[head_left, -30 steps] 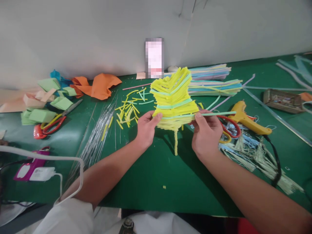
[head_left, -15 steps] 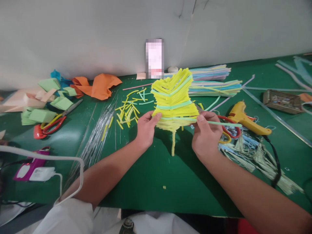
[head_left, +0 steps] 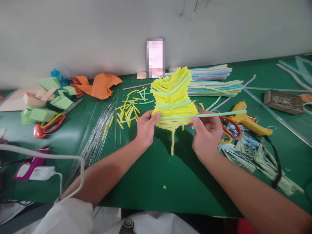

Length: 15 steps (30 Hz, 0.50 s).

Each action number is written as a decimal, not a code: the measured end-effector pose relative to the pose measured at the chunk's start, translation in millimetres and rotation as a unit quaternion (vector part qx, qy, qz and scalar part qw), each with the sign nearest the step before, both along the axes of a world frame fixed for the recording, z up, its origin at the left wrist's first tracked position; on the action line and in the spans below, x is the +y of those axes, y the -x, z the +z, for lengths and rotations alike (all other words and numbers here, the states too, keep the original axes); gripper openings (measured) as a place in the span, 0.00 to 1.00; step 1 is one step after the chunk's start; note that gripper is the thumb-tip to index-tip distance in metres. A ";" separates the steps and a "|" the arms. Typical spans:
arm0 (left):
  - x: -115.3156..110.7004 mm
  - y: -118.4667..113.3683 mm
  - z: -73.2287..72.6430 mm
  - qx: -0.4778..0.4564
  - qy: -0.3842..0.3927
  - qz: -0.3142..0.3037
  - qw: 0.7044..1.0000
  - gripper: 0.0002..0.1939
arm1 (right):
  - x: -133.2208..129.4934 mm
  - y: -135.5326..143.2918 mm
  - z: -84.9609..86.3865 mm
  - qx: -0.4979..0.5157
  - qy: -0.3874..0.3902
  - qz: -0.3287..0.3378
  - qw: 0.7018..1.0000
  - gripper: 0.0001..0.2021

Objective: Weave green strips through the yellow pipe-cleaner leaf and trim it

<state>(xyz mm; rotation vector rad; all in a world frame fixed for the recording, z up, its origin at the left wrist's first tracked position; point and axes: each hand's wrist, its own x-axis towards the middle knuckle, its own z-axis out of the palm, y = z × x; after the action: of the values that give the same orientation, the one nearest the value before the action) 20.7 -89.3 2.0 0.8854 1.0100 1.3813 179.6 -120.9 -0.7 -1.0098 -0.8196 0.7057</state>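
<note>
A yellow leaf shape (head_left: 173,94) made of fuzzy strips, with a twisted stem hanging down, is held up above the green table. My left hand (head_left: 147,128) pinches its lower left edge, thumb in front. The lower right edge is between the thumb and fingers of my right hand (head_left: 207,133). Mint green strips cross the leaf; the lowest mint strip (head_left: 221,113) runs over its front and sticks out far to the right, above my right thumb. The fingertips behind the leaf are hidden.
On the green table (head_left: 146,182) lie yellow cut pieces (head_left: 128,112), thin wires (head_left: 97,139), bundled strips (head_left: 214,87), red-and-yellow scissors (head_left: 52,125) and a yellow glue gun (head_left: 251,120). A phone (head_left: 155,58) leans on the wall. A white cable (head_left: 81,175) crosses near my left forearm.
The loose right end of the lowest mint strip has swung upward. My right thumb has shifted left and down, now below the strip. My left hand has hardly moved.
</note>
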 end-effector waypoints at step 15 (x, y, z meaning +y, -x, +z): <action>-1.4 0.2 -4.7 0.005 -0.025 -0.014 1.000 0.13 | 8.2 -4.0 -1.2 0.159 0.044 0.081 0.983 0.04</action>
<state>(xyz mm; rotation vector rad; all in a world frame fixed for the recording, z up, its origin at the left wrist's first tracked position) 20.5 -90.7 -2.7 0.9408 0.9710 1.3860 183.6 -112.7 -2.0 -0.8850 -0.5979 1.0226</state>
